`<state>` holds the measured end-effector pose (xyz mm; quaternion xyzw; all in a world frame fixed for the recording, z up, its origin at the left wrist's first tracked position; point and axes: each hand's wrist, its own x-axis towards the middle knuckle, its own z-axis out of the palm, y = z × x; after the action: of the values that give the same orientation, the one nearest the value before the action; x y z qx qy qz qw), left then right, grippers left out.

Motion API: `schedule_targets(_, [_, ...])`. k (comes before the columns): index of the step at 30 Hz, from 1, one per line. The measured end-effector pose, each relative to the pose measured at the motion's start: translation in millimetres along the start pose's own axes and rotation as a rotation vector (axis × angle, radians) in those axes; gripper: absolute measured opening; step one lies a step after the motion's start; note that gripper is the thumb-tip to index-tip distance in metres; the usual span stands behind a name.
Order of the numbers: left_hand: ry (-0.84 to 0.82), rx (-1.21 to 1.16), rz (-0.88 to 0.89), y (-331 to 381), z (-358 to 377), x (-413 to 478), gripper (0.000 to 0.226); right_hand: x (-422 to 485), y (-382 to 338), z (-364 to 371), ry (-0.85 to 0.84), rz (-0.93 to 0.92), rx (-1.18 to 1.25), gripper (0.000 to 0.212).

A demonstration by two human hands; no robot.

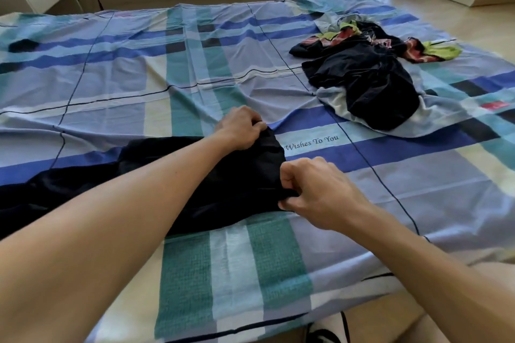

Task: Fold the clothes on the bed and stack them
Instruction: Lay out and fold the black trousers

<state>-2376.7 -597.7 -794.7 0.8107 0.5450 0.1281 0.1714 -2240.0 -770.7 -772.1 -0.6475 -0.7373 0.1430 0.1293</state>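
Both the left hand (241, 128) and the right hand (317, 192) are pinching, fingers curled, one end of the black garment (223, 184) lying across the bed (278, 259) (an unfolded pile (367, 78) is waiting beyond); uneven pulling is likely risking a skewed, bunched fold.

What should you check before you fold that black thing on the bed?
1. Left hand grips the black garment at its far corner: ok.
2. Right hand pinches its near corner: ok.
3. Garment spread smooth: cannot tell, the left arm covers part.
4. Bare bed sheet beside it to fold on: ok.
5. Pile of unfolded clothes lies apart from it: ok.
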Motion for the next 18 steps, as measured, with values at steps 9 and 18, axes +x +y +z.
schedule_targets(9, [0.152,0.191,-0.017,1.3,-4.7,8.0,0.018,10.1,16.0,-11.8,-0.394,0.076,0.118,0.046])
schedule_targets(18, [0.223,0.326,-0.119,-82.0,-52.2,-118.8,0.052,61.9,18.6,12.3,-0.193,0.341,0.816,0.039])
